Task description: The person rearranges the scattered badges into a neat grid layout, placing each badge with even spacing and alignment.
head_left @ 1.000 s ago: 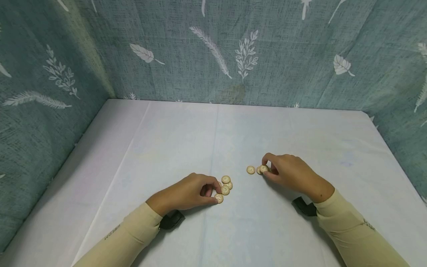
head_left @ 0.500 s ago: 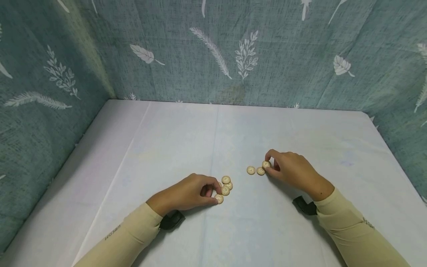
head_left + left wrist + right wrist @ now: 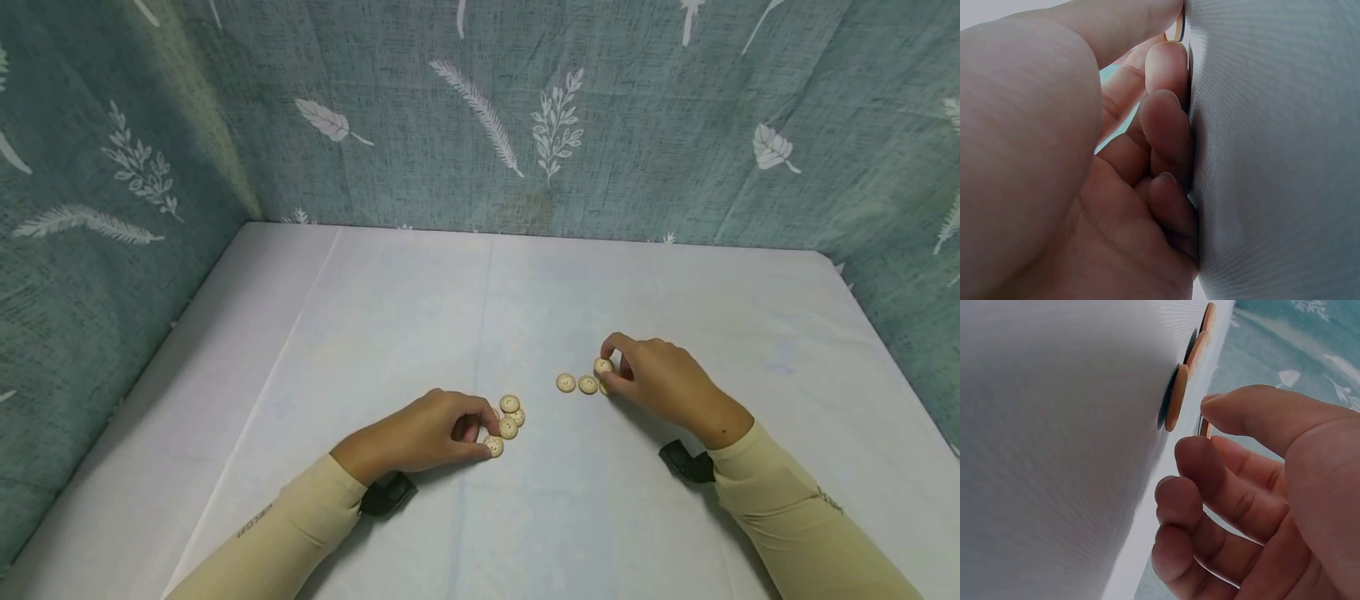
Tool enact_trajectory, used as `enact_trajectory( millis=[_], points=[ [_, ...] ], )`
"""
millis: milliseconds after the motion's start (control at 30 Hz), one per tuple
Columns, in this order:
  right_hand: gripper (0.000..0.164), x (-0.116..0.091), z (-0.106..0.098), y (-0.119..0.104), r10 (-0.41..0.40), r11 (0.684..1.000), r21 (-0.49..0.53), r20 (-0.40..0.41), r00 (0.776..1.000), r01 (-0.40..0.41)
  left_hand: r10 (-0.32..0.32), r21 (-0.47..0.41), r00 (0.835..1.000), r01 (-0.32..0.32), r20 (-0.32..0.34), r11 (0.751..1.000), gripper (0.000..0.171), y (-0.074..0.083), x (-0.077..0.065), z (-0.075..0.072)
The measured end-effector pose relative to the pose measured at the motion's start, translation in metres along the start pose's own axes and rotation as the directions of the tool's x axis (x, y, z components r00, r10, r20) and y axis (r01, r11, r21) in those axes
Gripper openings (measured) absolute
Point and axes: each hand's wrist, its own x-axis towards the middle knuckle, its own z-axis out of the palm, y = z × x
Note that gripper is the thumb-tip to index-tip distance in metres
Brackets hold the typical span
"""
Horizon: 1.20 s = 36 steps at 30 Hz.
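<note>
In the head view my left hand (image 3: 427, 433) rests low on the white table, thumb and fingers pinching a round wooden button (image 3: 494, 447). Several more buttons lie in a small cluster against its fingertips, among them a front button (image 3: 508, 428) and a back button (image 3: 510, 403); one is partly covered by a finger. To the right, my right hand (image 3: 663, 383) pinches another wooden button (image 3: 603, 366) between thumb and index finger. Below that one, a button (image 3: 605, 388) is partly hidden by the thumb. It continues a row with a middle button (image 3: 588, 384) and a left button (image 3: 566, 382).
A white cloth (image 3: 375, 308) with faint creases covers the table. Green-blue leaf-print fabric (image 3: 405, 125) stands up along the back and left, and also borders the right edge. Each wrist carries a dark strap, such as the left wrist mount (image 3: 387, 495).
My right hand has shifted a little right and away with its button, exposing the buttons that lay behind it in the row. The left hand has stayed in place.
</note>
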Motion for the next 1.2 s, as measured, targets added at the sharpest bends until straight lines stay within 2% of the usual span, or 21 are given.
enact_trajectory(
  millis=[700, 1200],
  points=[
    [0.021, 0.005, 0.0, 0.008, 0.072, 0.988, 0.135, 0.067, 0.995, -0.08, 0.007, -0.003, 1.0, -0.007, 0.0, 1.0, 0.014, -0.001, 0.0, 0.0],
    [0.021, 0.007, 0.002, 0.01, 0.105, 0.982, 0.15, 0.08, 0.991, -0.116, 0.009, 0.002, 1.0, -0.009, -0.004, 1.0, 0.014, -0.002, 0.0, 0.0]
  ],
)
